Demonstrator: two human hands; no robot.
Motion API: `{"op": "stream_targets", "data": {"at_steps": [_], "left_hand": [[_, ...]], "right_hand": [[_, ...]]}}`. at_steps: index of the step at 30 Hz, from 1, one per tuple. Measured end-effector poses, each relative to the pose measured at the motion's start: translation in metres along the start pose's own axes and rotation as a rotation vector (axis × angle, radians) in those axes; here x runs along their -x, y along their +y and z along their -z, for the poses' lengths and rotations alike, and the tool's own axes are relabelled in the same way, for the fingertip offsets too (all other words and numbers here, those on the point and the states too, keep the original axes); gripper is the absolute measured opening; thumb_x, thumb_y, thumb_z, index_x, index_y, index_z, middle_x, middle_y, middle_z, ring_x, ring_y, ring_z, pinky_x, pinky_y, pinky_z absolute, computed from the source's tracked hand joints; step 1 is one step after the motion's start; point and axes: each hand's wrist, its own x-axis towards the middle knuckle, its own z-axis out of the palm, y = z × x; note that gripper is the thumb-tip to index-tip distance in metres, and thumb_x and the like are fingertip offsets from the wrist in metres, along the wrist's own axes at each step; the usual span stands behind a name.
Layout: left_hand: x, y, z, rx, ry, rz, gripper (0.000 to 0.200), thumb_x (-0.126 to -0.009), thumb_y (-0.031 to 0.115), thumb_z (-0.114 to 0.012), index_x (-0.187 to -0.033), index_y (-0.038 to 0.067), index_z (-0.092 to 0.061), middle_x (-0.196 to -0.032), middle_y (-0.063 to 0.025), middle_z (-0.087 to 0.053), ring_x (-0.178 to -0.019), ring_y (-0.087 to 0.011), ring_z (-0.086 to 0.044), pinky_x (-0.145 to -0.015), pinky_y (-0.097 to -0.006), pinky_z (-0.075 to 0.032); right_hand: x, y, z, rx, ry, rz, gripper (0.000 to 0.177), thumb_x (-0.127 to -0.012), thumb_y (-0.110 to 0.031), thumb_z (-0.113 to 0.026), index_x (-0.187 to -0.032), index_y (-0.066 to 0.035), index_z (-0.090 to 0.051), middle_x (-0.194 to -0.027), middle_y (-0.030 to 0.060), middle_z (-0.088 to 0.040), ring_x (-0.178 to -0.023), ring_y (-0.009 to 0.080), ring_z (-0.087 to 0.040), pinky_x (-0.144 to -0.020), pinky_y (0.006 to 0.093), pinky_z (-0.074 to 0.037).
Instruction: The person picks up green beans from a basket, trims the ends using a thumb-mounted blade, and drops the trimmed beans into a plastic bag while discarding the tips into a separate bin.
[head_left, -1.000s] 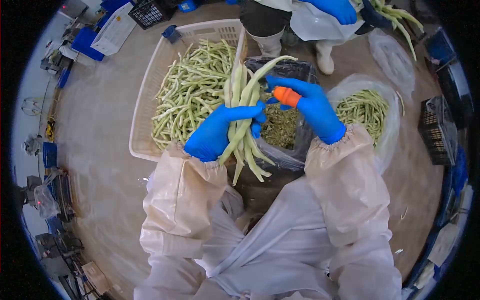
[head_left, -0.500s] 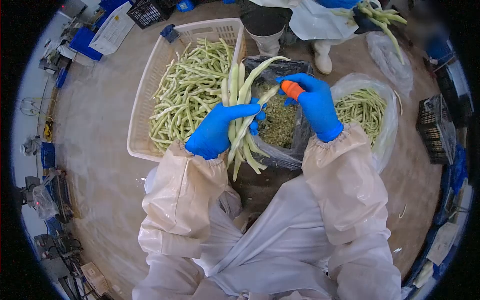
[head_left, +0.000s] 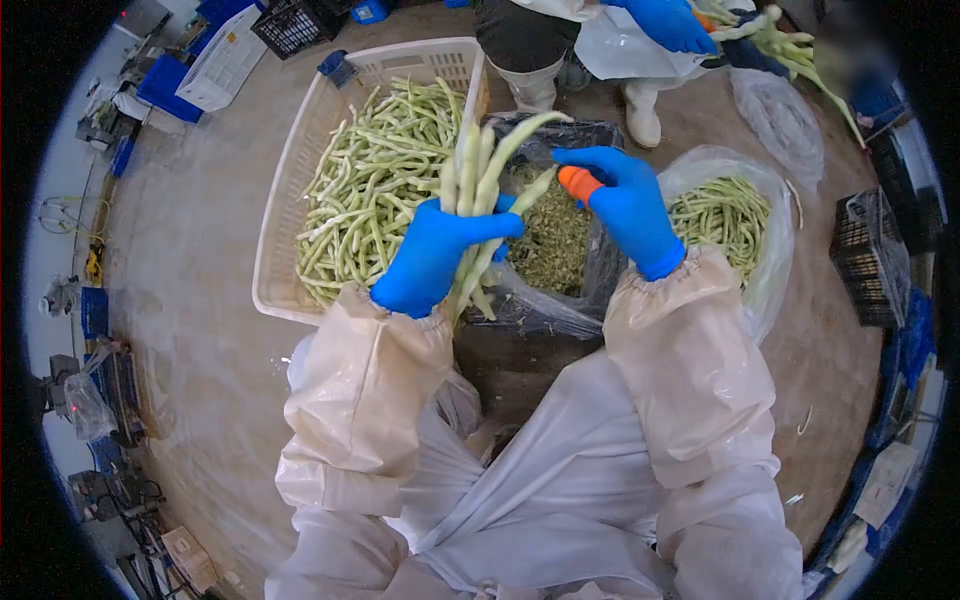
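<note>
My left hand [head_left: 425, 255], in a blue glove, is closed around a bunch of long pale green beans [head_left: 487, 185] that fan out above and below the fist. One bean tip points right, close to the thumb of my right hand [head_left: 630, 205]. That thumb wears an orange thumb sleeve [head_left: 578, 184]. The right index finger stretches left above the thumb, with a gap between them. Below both hands, a crate lined with dark plastic [head_left: 605, 255] contains small green trimmings [head_left: 550, 240].
A large white crate [head_left: 275, 235] full of beans stands left. A clear plastic bag [head_left: 775, 260] of beans lies right. Opposite, a co-worker's blue-gloved hand [head_left: 670, 22] is by beans and a white boot [head_left: 643, 115]. A black crate [head_left: 868, 260] stands far right.
The beans in my left hand have shifted, with less of them hanging below the fist. My right hand has moved slightly, its thumb and index finger wider apart. The co-worker's gloved hand has come into view.
</note>
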Motion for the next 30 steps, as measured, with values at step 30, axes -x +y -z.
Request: {"op": "stream_targets", "data": {"at_steps": [30], "left_hand": [[-0.018,-0.006,0.021,0.494,0.373,-0.197,0.019,-0.078,0.015,-0.068,-0.092,0.004,-0.062,-0.078,-0.0040,-0.060,-0.071,-0.0150,-0.057,-0.068,-0.0277,-0.046]], "right_hand": [[0.016,-0.016,-0.022,-0.046,-0.369,-0.177,0.025,-0.084,-0.019,-0.063,-0.100,0.000,-0.066,-0.078,0.0077,-0.065,-0.065,0.0110,-0.059,-0.060,0.0266,-0.047]]}}
